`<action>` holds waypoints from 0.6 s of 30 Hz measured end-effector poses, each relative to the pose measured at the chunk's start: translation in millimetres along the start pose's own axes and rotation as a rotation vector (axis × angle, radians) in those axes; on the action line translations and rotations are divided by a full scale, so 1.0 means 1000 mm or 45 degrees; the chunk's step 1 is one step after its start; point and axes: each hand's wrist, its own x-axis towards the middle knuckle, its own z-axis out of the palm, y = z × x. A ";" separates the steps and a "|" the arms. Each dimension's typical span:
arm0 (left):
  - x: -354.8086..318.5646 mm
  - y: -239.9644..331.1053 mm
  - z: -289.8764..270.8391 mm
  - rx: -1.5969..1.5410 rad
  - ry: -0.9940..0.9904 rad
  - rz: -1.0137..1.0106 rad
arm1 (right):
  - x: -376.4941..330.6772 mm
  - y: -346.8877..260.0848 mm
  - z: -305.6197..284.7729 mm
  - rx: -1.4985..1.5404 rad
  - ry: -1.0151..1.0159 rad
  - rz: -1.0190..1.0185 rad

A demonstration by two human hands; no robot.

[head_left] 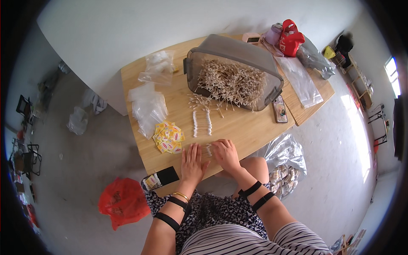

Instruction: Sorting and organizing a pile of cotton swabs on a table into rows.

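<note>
A short row of cotton swabs (206, 151) lies on the table near its front edge, between my two hands. My left hand (194, 165) rests at the row's left end, fingers stretched forward and thumb out to the side. At the right end is my right hand (226, 155), its fingers slightly bent and their tips by the swab heads. Neither hand visibly grips anything. Just beyond, a longer row of swabs (202, 123) is laid out side by side. Loose swabs (233, 80) fill a grey plastic bin (225, 49) tipped toward me, and some spill out in front.
Yellow-and-white labels (168, 137) are heaped to the left, beside clear plastic bags (146, 108). A black case (163, 177) sits at the front left corner, a phone (280, 109) to the right. Below are a red bag (123, 202) and a clear sack of packed bundles (285, 176).
</note>
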 end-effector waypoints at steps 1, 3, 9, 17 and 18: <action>-0.001 -0.001 0.000 -0.003 -0.009 -0.003 | -0.004 -0.001 0.002 0.004 0.003 0.003; 0.001 -0.001 -0.005 0.000 -0.025 0.003 | -0.013 -0.003 0.005 -0.073 -0.078 -0.127; -0.002 -0.021 -0.018 -0.206 0.021 -0.148 | -0.020 -0.016 0.012 -0.293 -0.197 -0.113; -0.008 -0.018 -0.005 0.031 -0.104 -0.092 | -0.017 -0.022 0.047 -0.396 -0.208 -0.151; -0.006 -0.018 -0.005 0.028 -0.101 -0.094 | -0.016 -0.022 0.048 -0.408 -0.205 -0.152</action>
